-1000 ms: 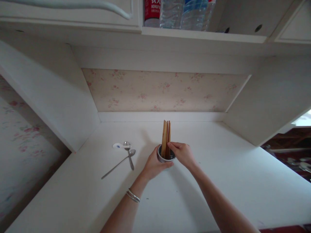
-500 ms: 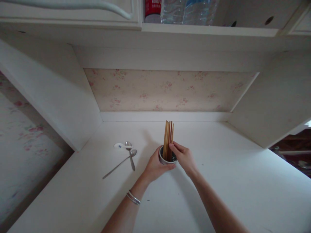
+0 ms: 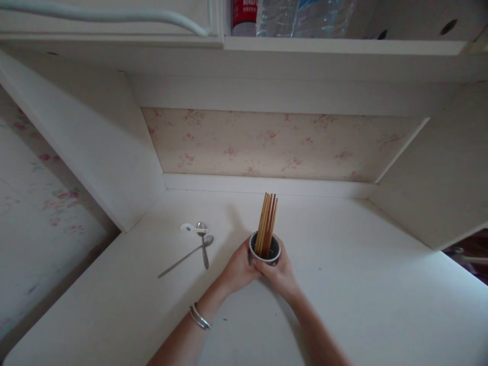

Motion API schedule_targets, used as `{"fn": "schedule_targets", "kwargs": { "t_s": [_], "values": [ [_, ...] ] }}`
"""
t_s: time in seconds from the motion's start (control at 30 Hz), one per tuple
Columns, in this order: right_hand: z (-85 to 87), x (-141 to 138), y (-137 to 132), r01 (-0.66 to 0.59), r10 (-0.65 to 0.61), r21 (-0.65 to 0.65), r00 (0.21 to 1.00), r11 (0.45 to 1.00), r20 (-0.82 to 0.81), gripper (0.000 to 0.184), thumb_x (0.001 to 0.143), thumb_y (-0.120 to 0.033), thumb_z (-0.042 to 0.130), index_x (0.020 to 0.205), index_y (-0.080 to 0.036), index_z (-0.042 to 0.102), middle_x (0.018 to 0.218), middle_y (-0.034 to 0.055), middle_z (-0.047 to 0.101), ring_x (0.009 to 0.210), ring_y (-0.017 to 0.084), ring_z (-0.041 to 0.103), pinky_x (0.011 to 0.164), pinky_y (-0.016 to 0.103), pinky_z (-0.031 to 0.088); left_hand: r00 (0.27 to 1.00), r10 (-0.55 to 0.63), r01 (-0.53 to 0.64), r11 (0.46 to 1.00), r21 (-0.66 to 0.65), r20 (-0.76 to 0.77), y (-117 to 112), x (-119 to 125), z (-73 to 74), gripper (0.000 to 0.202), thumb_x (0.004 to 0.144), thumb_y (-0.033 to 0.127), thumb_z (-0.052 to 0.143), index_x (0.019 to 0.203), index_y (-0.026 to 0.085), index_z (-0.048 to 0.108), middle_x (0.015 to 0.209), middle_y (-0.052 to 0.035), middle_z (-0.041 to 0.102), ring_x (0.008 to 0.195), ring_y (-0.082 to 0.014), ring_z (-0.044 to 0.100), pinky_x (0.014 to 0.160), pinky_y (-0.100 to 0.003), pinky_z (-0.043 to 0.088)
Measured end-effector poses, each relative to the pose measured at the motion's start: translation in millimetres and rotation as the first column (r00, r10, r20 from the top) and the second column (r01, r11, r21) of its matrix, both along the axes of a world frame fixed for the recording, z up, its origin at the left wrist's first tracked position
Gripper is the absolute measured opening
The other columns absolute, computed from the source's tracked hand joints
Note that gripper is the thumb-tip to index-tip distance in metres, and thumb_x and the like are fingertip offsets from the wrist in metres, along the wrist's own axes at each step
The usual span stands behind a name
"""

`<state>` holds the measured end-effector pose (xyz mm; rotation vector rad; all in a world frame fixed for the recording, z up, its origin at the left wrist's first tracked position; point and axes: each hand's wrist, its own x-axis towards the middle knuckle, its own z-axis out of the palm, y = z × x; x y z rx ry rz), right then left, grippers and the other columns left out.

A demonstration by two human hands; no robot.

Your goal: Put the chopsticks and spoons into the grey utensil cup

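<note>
Between my two hands is a round metal utensil holder (image 3: 263, 260), with several wooden chopsticks (image 3: 267, 221) standing in it and leaning slightly right. My left hand (image 3: 240, 267) is wrapped round its left side. On the other side, my right hand (image 3: 281, 269) grips the holder too, its thumb across the front. The far fingers of both hands are hidden behind the holder. To the left on the white desktop lie a white spoon (image 3: 188, 228) with a blue mark, a short metal spoon (image 3: 205, 251) and a long-handled metal spoon (image 3: 181, 263), overlapping one another.
White side panels (image 3: 99, 142) flank the desktop (image 3: 362, 295) left and right. A low ledge (image 3: 267, 184) runs along the back below floral wallpaper (image 3: 282, 147). Overhead, a shelf (image 3: 343, 44) holds plastic bottles (image 3: 314, 19) and a red-labelled item (image 3: 244, 12).
My right hand has let go of the chopsticks and moved down onto the holder's right side. The chopsticks lean a little more to the right. The view has shifted slightly.
</note>
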<state>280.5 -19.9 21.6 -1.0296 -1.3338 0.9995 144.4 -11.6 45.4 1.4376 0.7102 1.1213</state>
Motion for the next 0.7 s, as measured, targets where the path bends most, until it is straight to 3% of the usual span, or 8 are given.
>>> {"fn": "schedule_targets", "kwargs": {
  "t_s": [0.13, 0.23, 0.33, 0.43, 0.5, 0.53, 0.6, 0.7],
  "values": [
    [-2.4, 1.8, 2.0, 0.021, -0.022, 0.026, 1.0, 0.999, 0.02, 0.075, 0.067, -0.038, 0.083, 0.13, -0.024, 0.046, 0.125, 0.0101, 0.063, 0.115, 0.03, 0.06, 0.1, 0.048, 0.047, 0.992, 0.071, -0.071, 0.997, 0.0, -0.105, -3.9, -10.2, -8.6, 0.063, 0.067, 0.018, 0.08, 0.125, 0.02, 0.057, 0.13, -0.0108, 0.061, 0.118, -0.0252, 0.057, 0.105, -0.039, 0.043],
    [-2.8, 1.1, 1.3, 0.02, -0.021, 0.022, 0.999, 1.0, 0.035, 0.074, 0.068, -0.038, 0.082, 0.13, -0.024, 0.046, 0.125, 0.0105, 0.063, 0.114, 0.03, 0.06, 0.1, 0.048, 0.047, 0.932, 0.217, -0.237, 0.971, -0.036, -0.291, -6.4, -34.7, -12.0, 0.047, 0.077, 0.028, 0.071, 0.121, 0.017, 0.06, 0.129, -0.0129, 0.061, 0.117, -0.0247, 0.059, 0.099, -0.037, 0.047],
    [-2.7, 1.2, 1.0, 0.022, -0.022, 0.001, 0.998, 1.0, 0.061, 0.074, 0.068, -0.037, 0.081, 0.131, -0.024, 0.044, 0.123, 0.0094, 0.064, 0.112, 0.029, 0.061, 0.1, 0.049, 0.046, 0.765, 0.315, -0.336, 0.939, 0.069, -0.562, -3.0, -75.4, -8.7, 0.025, 0.086, 0.033, 0.056, 0.102, 0.017, 0.068, 0.105, -0.0093, 0.071, 0.095, -0.0211, 0.066, 0.088, -0.032, 0.05],
    [-2.9, 2.0, 1.8, 0.013, -0.013, 0.001, 0.998, 1.0, 0.063, 0.075, 0.069, -0.037, 0.081, 0.132, -0.025, 0.043, 0.125, 0.0091, 0.063, 0.116, 0.029, 0.059, 0.103, 0.048, 0.044, 0.464, 0.444, -0.401, 0.877, 0.265, -0.767, 4.1, -122.4, -2.2, 0.023, 0.088, 0.03, 0.05, 0.097, 0.019, 0.068, 0.097, -0.0056, 0.072, 0.088, -0.02, 0.066, 0.082, -0.029, 0.047],
    [-3.1, 2.1, 2.3, 0.011, -0.011, 0.012, 0.998, 1.0, 0.058, 0.075, 0.069, -0.038, 0.081, 0.132, -0.025, 0.043, 0.127, 0.0095, 0.062, 0.117, 0.03, 0.058, 0.103, 0.049, 0.044, 0.269, 0.458, -0.381, 0.859, 0.343, -0.847, 6.6, -148.3, 0.5, 0.023, 0.088, 0.032, 0.05, 0.096, 0.02, 0.068, 0.097, -0.0054, 0.071, 0.087, -0.0212, 0.066, 0.078, -0.029, 0.045],
    [-3.1, 2.0, 2.4, 0.011, -0.011, 0.015, 0.998, 1.0, 0.059, 0.075, 0.068, -0.039, 0.081, 0.132, -0.025, 0.043, 0.127, 0.0097, 0.062, 0.117, 0.03, 0.058, 0.103, 0.049, 0.044, 0.208, 0.437, -0.359, 0.867, 0.347, -0.875, 6.6, -157.9, 0.8, 0.023, 0.089, 0.033, 0.049, 0.094, 0.02, 0.068, 0.097, -0.0053, 0.071, 0.088, -0.0215, 0.066, 0.077, -0.029, 0.045],
    [-2.7, 1.6, 2.1, 0.02, -0.021, 0.013, 0.998, 1.0, 0.065, 0.076, 0.068, -0.039, 0.081, 0.132, -0.024, 0.044, 0.125, 0.0098, 0.063, 0.116, 0.03, 0.059, 0.102, 0.049, 0.044, 0.128, 0.389, -0.325, 0.886, 0.332, -0.912, 4.8, -168.9, -0.6, 0.024, 0.09, 0.034, 0.047, 0.088, 0.021, 0.067, 0.094, -0.0052, 0.071, 0.086, -0.0218, 0.066, 0.073, -0.028, 0.043],
    [-1.5, 0.8, 0.4, 0.028, -0.028, 0.007, 0.997, 1.0, 0.073, 0.075, 0.069, -0.039, 0.08, 0.133, -0.025, 0.044, 0.124, 0.0094, 0.064, 0.115, 0.029, 0.059, 0.102, 0.049, 0.044, 0.083, 0.373, -0.342, 0.882, 0.325, -0.924, 1.3, -167.0, -5.0, 0.031, 0.092, 0.04, 0.042, 0.083, 0.022, 0.065, 0.086, -0.0044, 0.071, 0.082, -0.0217, 0.066, 0.069, -0.028, 0.041]
  ]
}}
